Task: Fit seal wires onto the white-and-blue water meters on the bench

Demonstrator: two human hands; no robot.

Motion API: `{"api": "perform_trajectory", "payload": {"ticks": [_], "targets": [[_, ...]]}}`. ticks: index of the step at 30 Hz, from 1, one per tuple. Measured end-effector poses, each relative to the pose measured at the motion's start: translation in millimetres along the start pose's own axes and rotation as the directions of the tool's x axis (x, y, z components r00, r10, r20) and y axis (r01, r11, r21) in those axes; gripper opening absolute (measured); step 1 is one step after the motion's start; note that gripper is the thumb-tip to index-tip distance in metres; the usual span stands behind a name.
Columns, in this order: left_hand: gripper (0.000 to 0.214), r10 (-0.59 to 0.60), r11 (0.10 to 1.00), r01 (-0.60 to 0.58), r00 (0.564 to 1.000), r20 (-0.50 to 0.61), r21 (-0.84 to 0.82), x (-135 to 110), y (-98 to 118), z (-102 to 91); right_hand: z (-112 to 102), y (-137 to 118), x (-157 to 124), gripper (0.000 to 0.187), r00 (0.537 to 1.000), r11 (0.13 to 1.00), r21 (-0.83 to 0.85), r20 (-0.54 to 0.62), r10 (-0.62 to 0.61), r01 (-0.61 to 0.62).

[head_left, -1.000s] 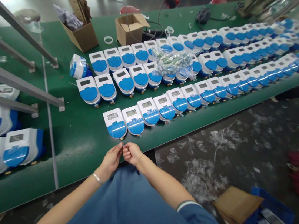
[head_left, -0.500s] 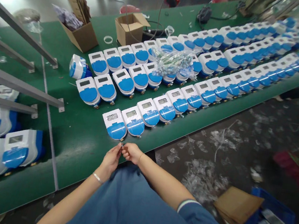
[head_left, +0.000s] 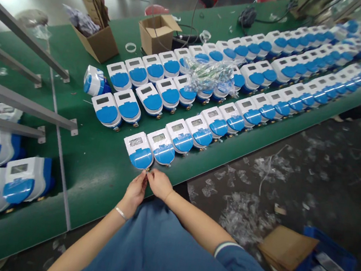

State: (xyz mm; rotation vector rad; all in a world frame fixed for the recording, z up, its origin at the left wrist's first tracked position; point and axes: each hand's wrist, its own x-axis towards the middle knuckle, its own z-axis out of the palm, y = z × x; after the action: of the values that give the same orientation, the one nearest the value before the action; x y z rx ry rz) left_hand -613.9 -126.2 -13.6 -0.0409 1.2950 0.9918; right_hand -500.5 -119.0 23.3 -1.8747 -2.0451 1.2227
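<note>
At the bench's near edge, my left hand [head_left: 135,189] and my right hand [head_left: 159,184] meet with fingertips pinched together. They are at the small brass-coloured fitting on the near tip of a white-and-blue meter [head_left: 141,158]. This meter lies face up at the left end of the front row, its grey display partly covered by clear film. Whatever is between my fingertips is too small and hidden to make out. Close on its right lies a second meter [head_left: 163,153] of the same kind.
Rows of similar meters run up the green bench [head_left: 99,177] to the right. A crumpled clear plastic bag [head_left: 211,74] lies on some. Behind stand two cardboard boxes [head_left: 96,45]. Metal struts [head_left: 22,103] rise at left. Plastic scraps [head_left: 246,218] and a blue crate [head_left: 347,269] are on the floor.
Both hands have moved slightly up and forward, from just short of the nearest meter to its brass-coloured tip. My right hand has turned, with its back now more upward.
</note>
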Motion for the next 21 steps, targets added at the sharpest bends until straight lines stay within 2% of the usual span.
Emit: {"api": "perform_trajectory", "payload": {"ticks": [3, 5, 7, 9, 11, 14, 16, 18, 20, 21], "targets": [[0.008, 0.002, 0.999, -0.003, 1.0, -0.029, -0.036, 3, -1, 1.9, 6, 3, 1, 0.02, 0.996, 0.999, 0.003, -0.079, -0.042, 0.042], [0.006, 0.006, 0.999, -0.008, 1.0, -0.028, -0.044, 4, -3, 2.2, 12, 4, 6, 0.02, 0.994, 0.987, 0.158, -0.106, 0.02, -0.003], [0.007, 0.018, 0.999, -0.018, 1.0, -0.003, -0.044, 6, -5, 1.2, 16, 3, 13, 0.025, 0.986, 0.891, 0.428, 0.0, 0.168, -0.152], [0.013, 0.019, 0.999, -0.018, 1.0, 0.024, -0.031, 7, -7, -1.0, 19, 1, 23, 0.031, 0.953, 0.749, 0.59, 0.17, 0.25, -0.302], [0.015, 0.026, 1.0, -0.026, 0.999, 0.024, -0.018, 7, -9, -3.6, 19, 0, 31, 0.032, 0.928, 0.691, 0.621, 0.28, 0.246, -0.37], [0.015, 0.051, 0.999, -0.051, 0.999, 0.006, -0.01, 8, -10, -6.6, 17, 1, 32, 0.03, 0.921, 0.695, 0.608, 0.311, 0.234, -0.382], [0.013, 0.058, 0.998, -0.058, 0.998, -0.01, -0.027, 9, -11, -6.7, 16, 2, 25, 0.027, 0.946, 0.74, 0.59, 0.22, 0.236, -0.322], [0.01, 0.048, 0.997, -0.05, 0.998, -0.035, -0.06, 10, -12, -5.0, 18, 5, 16, 0.022, 0.982, 0.843, 0.509, 0.023, 0.187, -0.173], [0.007, 0.035, 0.995, -0.039, 0.998, -0.043, -0.089, 10, -12, -2.1, 21, 7, 9, 0.019, 0.984, 0.918, 0.395, -0.147, 0.104, -0.039], [0.006, 0.031, 0.995, -0.035, 0.999, -0.038, -0.092, 10, -13, -0.6, 22, 8, 8, 0.02, 0.978, 0.923, 0.385, -0.182, 0.098, -0.021]]}}
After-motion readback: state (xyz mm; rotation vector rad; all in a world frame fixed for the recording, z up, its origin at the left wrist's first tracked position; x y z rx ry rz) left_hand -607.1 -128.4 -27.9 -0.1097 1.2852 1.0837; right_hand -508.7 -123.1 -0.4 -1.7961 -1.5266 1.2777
